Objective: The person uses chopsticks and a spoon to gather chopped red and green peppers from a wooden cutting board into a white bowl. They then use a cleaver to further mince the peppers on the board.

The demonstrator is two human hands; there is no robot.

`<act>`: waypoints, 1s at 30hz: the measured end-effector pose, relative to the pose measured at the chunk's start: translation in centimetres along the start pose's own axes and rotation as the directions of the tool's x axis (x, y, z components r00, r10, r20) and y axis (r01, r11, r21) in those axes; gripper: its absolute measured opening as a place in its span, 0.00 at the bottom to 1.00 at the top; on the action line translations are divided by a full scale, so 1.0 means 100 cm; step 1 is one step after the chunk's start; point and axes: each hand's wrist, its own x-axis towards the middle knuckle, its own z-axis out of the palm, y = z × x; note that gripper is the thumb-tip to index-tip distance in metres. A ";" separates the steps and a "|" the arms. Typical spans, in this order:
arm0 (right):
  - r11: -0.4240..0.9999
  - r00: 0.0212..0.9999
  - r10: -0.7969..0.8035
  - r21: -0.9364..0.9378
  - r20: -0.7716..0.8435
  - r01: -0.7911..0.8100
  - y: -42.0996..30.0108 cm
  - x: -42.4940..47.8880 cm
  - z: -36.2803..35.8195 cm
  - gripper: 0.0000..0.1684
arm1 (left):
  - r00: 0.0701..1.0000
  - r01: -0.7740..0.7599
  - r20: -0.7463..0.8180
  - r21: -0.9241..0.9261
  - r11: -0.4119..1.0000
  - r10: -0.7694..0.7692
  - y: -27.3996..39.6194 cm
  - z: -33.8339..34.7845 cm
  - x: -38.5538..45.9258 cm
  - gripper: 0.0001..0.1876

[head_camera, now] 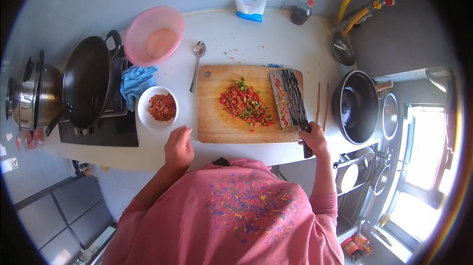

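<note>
My right hand [315,140] grips the black handle of a cleaver [289,98], whose wide blade lies over the right side of a wooden cutting board [216,134], with bits of chopped chili stuck on it. A heap of chopped red and green chilies [247,104] sits on the middle of the board. My left hand [179,146] is off the board's lower left corner, below a white bowl [158,108] of chopped red chili [162,107]. It seems to hold nothing, its fingers close together. A metal spoon [198,58] lies left of the board.
At left are a black wok [87,82] on the stove, a steel pot [50,95], a blue cloth [137,82] and a pink basin [155,36]. Behind stand a salt bag [249,2] and a dark bottle [302,13]. Chopsticks [325,106] and a black pan [356,107] lie right.
</note>
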 end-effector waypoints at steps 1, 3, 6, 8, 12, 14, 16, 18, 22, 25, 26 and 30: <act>0.989 0.993 0.028 0.139 0.115 -0.044 -0.004 -0.001 -0.003 0.14 | 0.998 0.063 0.025 0.012 0.998 -0.064 -0.011 -0.003 -0.020 0.14; 0.909 0.937 0.040 0.376 0.346 -0.178 -0.021 -0.004 -0.012 0.13 | 0.978 0.193 0.070 0.036 0.981 -0.195 -0.033 -0.009 -0.055 0.11; 0.978 0.983 -0.182 -0.102 0.018 0.182 -0.037 -0.004 -0.005 0.11 | 0.938 0.333 0.086 0.046 0.942 -0.335 -0.042 -0.028 -0.083 0.09; 0.840 0.908 -0.413 -0.417 -0.075 0.347 -0.055 -0.004 0.001 0.13 | 0.926 0.375 0.026 0.062 0.925 -0.377 -0.050 -0.034 -0.097 0.08; 0.590 0.753 -0.657 -0.626 -0.006 0.510 -0.076 0.020 0.016 0.11 | 0.900 0.434 -0.055 0.053 0.899 -0.431 -0.069 -0.038 -0.124 0.09; 0.483 0.705 -0.707 -0.692 0.053 0.536 -0.090 0.030 0.022 0.10 | 0.891 0.453 -0.085 0.074 0.889 -0.447 -0.074 -0.039 -0.134 0.08; 0.334 0.663 -0.736 -0.778 0.138 0.532 -0.100 0.036 0.027 0.09 | 0.890 0.455 -0.100 0.127 0.881 -0.445 -0.077 -0.039 -0.141 0.07; 0.234 0.602 -0.771 -0.787 0.207 0.571 -0.101 0.039 0.026 0.09 | 0.879 0.472 -0.126 0.092 0.877 -0.460 -0.077 -0.040 -0.145 0.08; 0.157 0.536 -0.785 -0.737 0.311 0.658 -0.087 0.032 0.023 0.11 | 0.842 0.531 -0.152 0.058 0.846 -0.518 -0.086 -0.037 -0.158 0.09; 0.094 0.471 -0.794 -0.688 0.385 0.720 -0.077 0.010 0.022 0.12 | 0.835 0.533 -0.222 0.100 0.840 -0.503 -0.097 -0.034 -0.160 0.09; 0.088 0.473 -0.784 -0.681 0.403 0.727 -0.075 0.003 0.021 0.13 | 0.824 0.551 -0.225 0.107 0.828 -0.520 -0.100 -0.034 -0.158 0.09; 0.275 0.608 -0.759 -0.731 0.234 0.625 -0.067 -0.013 0.015 0.11 | 0.832 0.536 -0.287 0.192 0.822 -0.475 -0.107 -0.035 -0.145 0.11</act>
